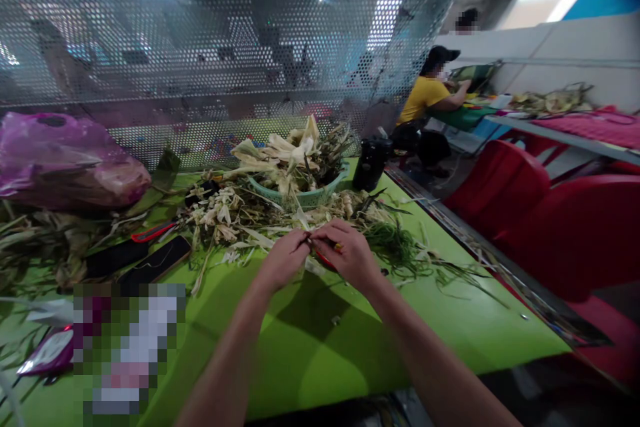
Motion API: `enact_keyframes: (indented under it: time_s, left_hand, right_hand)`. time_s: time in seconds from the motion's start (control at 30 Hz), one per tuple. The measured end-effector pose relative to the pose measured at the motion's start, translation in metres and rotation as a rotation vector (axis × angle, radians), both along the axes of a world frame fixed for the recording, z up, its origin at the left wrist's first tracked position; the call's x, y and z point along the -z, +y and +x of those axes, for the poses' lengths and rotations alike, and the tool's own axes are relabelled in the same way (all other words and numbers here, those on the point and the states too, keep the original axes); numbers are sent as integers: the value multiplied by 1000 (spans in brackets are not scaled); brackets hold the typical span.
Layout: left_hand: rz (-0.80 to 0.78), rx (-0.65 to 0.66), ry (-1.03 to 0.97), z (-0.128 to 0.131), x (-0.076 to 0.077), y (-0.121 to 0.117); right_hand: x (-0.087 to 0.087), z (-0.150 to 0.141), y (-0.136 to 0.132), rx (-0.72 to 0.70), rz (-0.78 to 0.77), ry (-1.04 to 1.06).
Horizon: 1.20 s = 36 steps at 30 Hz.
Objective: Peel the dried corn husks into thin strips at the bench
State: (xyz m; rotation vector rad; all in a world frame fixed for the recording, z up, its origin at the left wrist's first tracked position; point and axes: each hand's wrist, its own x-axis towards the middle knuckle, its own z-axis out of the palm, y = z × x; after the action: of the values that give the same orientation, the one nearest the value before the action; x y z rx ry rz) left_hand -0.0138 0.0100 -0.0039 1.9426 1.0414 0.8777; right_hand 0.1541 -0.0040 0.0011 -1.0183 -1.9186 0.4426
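Observation:
My left hand (289, 257) and my right hand (345, 250) meet over the green table, thumbs and fingers pinched together. Between the fingertips is a pale dried husk strip (303, 218), its end sticking up behind them; the pinched part is mostly hidden. A red curved piece (326, 259), perhaps a scissors handle, shows under my right hand's fingers, largely covered by them. Just beyond the hands stands a light green basket (313, 199) heaped with dried husks (280, 150). Loose husk scraps (225, 213) lie to the left, and thin green strands (395, 243) to the right.
On the left are a purple plastic bag (75, 160), a red-edged cutter (153, 231) and a dark phone (156, 265). A black cylindrical container (371, 163) stands behind right. A perforated metal screen (200, 67) closes the back. Red chairs (500, 180) and a seated person (427, 97) are at right.

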Motion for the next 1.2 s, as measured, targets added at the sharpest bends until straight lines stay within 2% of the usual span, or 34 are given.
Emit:
enact_keyframes:
  time_s: [0.07, 0.17, 0.33, 0.43, 0.53, 0.63, 0.83, 1.2]
  left_hand:
    - [-40, 0, -44, 1, 4, 1]
    - [-180, -10, -192, 3, 9, 4]
    - [-351, -127, -414, 3, 11, 9]
    - [-419, -192, -505, 3, 11, 10]
    - [-448, -216, -551, 4, 10, 10]
    - [-469, -186, -587, 4, 10, 10]
    - [-528, -203, -660, 3, 6, 8]
    - [-591, -252, -771, 6, 4, 5]
  right_hand:
    - [-1, -1, 0, -19, 6, -28]
    - [-4, -1, -3, -10, 16, -13]
    - [-8, 2, -3, 198, 23, 202]
    - [-3, 3, 1, 212, -81, 188]
    - [5, 1, 4, 161, -174, 151]
    - [8, 0, 6, 173, -196, 152]
    - [8, 4, 9, 199, -301, 324]
    - [10, 6, 9, 280, -304, 506]
